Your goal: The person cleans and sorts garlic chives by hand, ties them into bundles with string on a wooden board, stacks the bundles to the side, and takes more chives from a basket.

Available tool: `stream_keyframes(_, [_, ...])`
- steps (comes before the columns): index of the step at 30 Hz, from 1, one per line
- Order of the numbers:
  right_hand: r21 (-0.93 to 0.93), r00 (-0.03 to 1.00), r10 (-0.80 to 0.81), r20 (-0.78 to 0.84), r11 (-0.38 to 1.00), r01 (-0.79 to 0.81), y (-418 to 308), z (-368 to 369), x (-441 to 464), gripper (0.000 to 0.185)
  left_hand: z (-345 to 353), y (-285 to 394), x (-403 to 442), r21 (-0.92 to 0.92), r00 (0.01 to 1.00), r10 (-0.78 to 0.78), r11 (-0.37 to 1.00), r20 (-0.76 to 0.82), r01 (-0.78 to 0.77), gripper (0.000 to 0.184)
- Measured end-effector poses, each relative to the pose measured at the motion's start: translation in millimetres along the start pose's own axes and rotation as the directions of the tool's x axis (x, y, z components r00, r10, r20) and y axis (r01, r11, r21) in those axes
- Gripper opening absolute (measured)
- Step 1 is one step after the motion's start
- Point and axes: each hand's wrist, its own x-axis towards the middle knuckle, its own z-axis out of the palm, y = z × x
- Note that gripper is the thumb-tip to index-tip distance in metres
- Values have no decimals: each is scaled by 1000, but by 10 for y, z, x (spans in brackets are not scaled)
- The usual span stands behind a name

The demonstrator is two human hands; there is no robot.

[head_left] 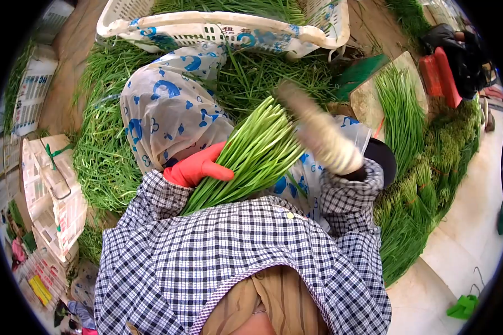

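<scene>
A bunch of long green stalks (257,148) lies slanted across my lap, its pale ends pointing up and to the right. My left hand (200,167), in a red glove, is wrapped round the lower left part of the bunch, thumb on top. Beside the pale ends is my right hand (304,114), in a whitish knitted glove. It is smeared by motion, so its fingers cannot be made out. Clear plastic with blue prints (165,106) covers my legs.
A white basket (229,30) with greens stands ahead. Loose green leaves (103,128) cover the ground around my legs. To the right, more stalks (399,111) lie on a board, beside tied bunches (425,195). A white crate (53,190) is at the left.
</scene>
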Motion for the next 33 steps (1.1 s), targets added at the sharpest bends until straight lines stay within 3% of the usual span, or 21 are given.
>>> stream_keyframes(2, [174,982,173,79,967,-184,248,81,-82,64,-11,35,-34,9,1000,-22,1000,-7,22,94])
stream_keyframes(6, [431,946,186,-266,900,-56,441,-224,-409,94,-55,-4,-18,-68,998,-4,998,-66,-1,91])
stream_keyframes(8, [605,990,135,-46,792,-80,571,-37,-800,98,-65,-28,-25,-86,997,79,993,-24,-80,77])
stream_keyframes(9, [592,988,152,-4,797,-121,505,115,-916,89,-92,-40,-2,-49,997,68,997,37,-66,74])
stream_keyframes(12, [649,973,213,93,728,-221,254,676,-792,77,56,-6,-8,225,995,102,969,3,-100,52])
stream_keyframes(14, [889,962,126,240,370,-270,196,719,-504,91,151,140,35,345,997,-10,939,78,-17,49])
stream_keyframes(15, [857,958,124,259,427,-287,74,743,-393,91,201,192,36,459,988,-114,887,103,55,48])
stream_keyframes(16, [820,952,112,285,486,-302,-32,753,-306,91,243,219,34,471,989,-105,881,108,42,48])
stream_keyframes(18, [752,934,142,328,559,-349,-188,696,-138,85,263,273,-4,534,981,4,838,196,-110,47])
stream_keyframes(19, [675,910,184,372,620,-401,-257,702,-54,79,194,327,0,683,975,27,709,222,-176,48])
stream_keyframes(21, [388,926,310,214,843,-372,-545,664,108,52,336,491,12,563,990,31,820,140,-105,48])
stream_keyframes(22, [358,961,256,105,892,-276,-726,614,155,38,332,537,-23,484,998,12,874,62,-41,48])
stream_keyframes(23, [418,993,74,97,902,-108,-650,334,169,37,292,520,-38,462,999,41,885,36,-53,48])
stream_keyframes(25, [385,982,1,-190,920,73,-1013,-105,204,45,164,488,-33,466,953,101,855,284,-229,50])
stream_keyframes(26, [336,944,-35,-327,930,151,-1193,-326,229,49,87,458,-48,460,950,127,851,286,-252,50])
stream_keyframes(27, [659,938,-86,-336,690,300,-1186,-642,279,43,-40,420,-126,416,964,37,897,264,-149,53])
stream_keyframes(28, [307,821,-200,-535,859,409,-1299,-950,266,37,-144,400,-200,374,966,-59,926,250,-40,57])
stream_keyframes(29, [314,818,-218,-532,847,429,-1428,-1190,208,28,-174,413,-290,367,984,-90,930,154,28,59])
stream_keyframes(30, [523,886,-267,-379,728,443,-1440,-1628,209,21,-144,388,-307,258,997,-32,966,74,12,60])
stream_keyframes(32, [412,824,-400,-400,725,552,-1656,-1724,97,25,-201,346,-312,206,990,104,971,93,-122,59])
stream_keyframes(33, [365,805,-377,-457,746,557,-1746,-1807,109,22,-192,346,-272,219,988,111,967,111,-134,59])
